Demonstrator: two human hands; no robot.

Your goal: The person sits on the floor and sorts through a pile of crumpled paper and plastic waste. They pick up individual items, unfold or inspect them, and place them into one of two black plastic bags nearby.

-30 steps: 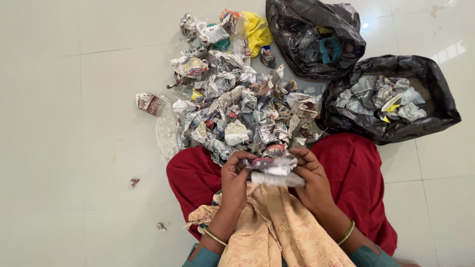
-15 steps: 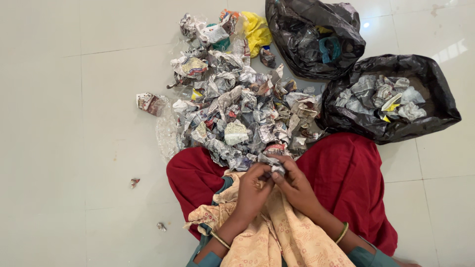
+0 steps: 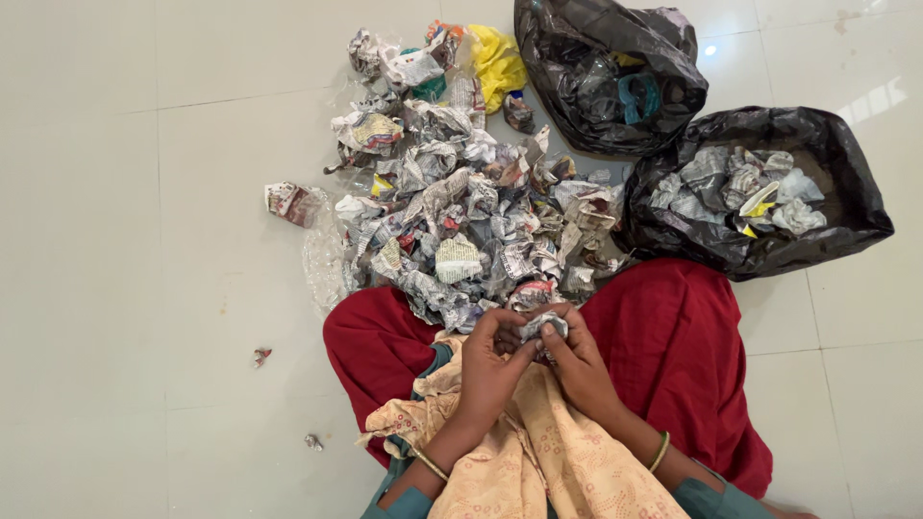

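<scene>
Right now I see my left hand (image 3: 490, 370) and right hand (image 3: 577, 370) pressed together over my lap, both grips closed around one small paper ball (image 3: 540, 325). It sits between the fingertips, just beside the near edge of the crumpled newspaper pile (image 3: 461, 211) on the floor (image 3: 115, 288). Two black bags (image 3: 769, 245) lie open beyond.

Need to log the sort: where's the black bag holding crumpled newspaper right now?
In the head view, the black bag of newspaper lies open at right on the tiled floor, beside the paper pile, just below the other black bag.
</scene>
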